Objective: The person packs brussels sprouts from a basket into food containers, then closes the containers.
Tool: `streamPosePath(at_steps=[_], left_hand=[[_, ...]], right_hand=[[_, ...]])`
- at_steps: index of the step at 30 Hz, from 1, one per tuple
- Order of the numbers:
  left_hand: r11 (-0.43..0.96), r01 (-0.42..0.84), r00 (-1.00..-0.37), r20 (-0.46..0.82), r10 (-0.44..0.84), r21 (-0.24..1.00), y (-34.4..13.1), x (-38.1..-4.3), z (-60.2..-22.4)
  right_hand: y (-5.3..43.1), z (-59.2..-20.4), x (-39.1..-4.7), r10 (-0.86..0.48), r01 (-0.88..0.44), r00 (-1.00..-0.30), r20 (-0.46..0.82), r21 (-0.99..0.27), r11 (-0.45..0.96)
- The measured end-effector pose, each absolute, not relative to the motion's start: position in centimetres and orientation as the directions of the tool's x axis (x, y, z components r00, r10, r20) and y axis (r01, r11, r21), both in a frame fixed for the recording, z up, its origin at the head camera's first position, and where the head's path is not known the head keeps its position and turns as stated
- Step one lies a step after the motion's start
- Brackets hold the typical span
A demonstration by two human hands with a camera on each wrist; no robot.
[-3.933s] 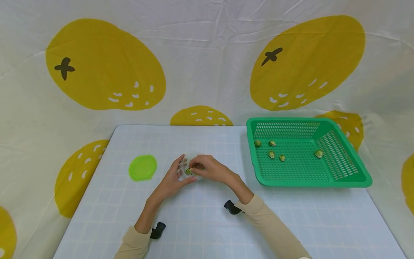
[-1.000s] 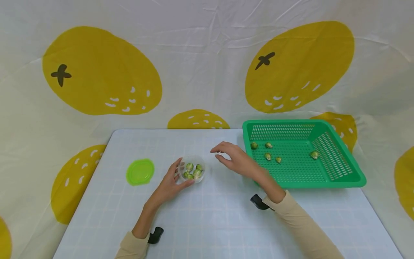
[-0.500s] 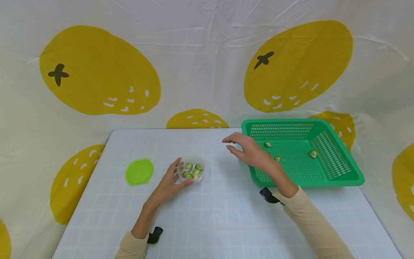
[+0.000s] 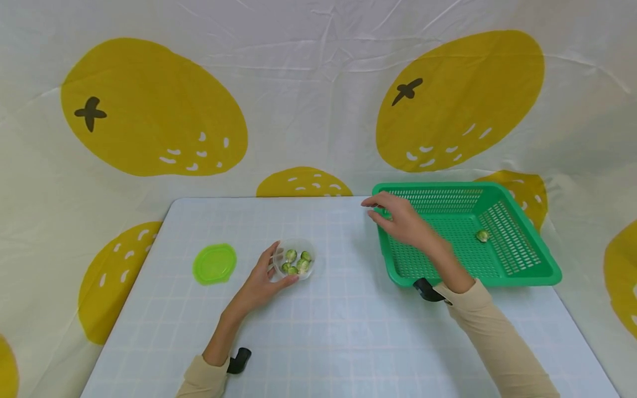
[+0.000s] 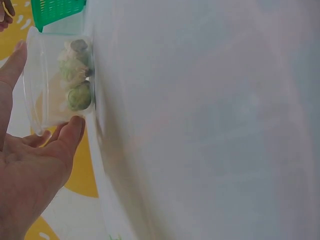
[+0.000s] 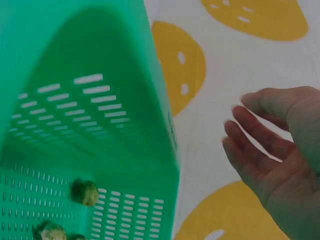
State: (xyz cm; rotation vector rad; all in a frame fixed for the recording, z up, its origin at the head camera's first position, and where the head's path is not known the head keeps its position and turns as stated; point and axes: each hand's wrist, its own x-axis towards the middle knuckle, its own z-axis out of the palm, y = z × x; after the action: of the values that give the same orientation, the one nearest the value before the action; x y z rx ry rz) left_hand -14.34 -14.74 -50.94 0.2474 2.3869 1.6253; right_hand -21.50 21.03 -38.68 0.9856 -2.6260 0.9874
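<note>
In the head view my left hand (image 4: pixel 257 284) holds a clear round plastic tub (image 5: pixel 47 75) upright on the table, thumb on the near side and fingers on the far side. Several small Brussels sprouts (image 4: pixel 291 255) lie at the bottom of the tub. My right hand (image 4: pixel 404 222) hovers over the left rim of a green slotted basket (image 4: pixel 520 271), fingers loosely bent and nothing between them. One sprout (image 4: pixel 483 236) shows at the basket's right side; others (image 6: pixel 90 193) appear in the right wrist view, hidden by my hand in the head view.
A bright green lid (image 4: pixel 215 264) lies flat left of the tub. The table (image 4: pixel 308 342) has a pale checked cover. Behind it hangs a white cloth (image 4: pixel 308 110) with large yellow fruit prints. The basket stands at the table's back right.
My right hand was inside the tub, then left it and travelled right to the basket's left rim. My left hand has stayed at the tub.
</note>
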Motion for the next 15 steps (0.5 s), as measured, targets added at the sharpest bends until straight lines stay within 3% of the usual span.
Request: streamPosePath(at_steps=[15], left_hand=[[0.368,0.013,-0.957,-0.095,0.276,0.930,-14.6,-14.4,-51.1]], right_hand=[[24.4,-38.6,-23.0,-0.509,-0.538,-0.831,0.225,-0.559,0.631]])
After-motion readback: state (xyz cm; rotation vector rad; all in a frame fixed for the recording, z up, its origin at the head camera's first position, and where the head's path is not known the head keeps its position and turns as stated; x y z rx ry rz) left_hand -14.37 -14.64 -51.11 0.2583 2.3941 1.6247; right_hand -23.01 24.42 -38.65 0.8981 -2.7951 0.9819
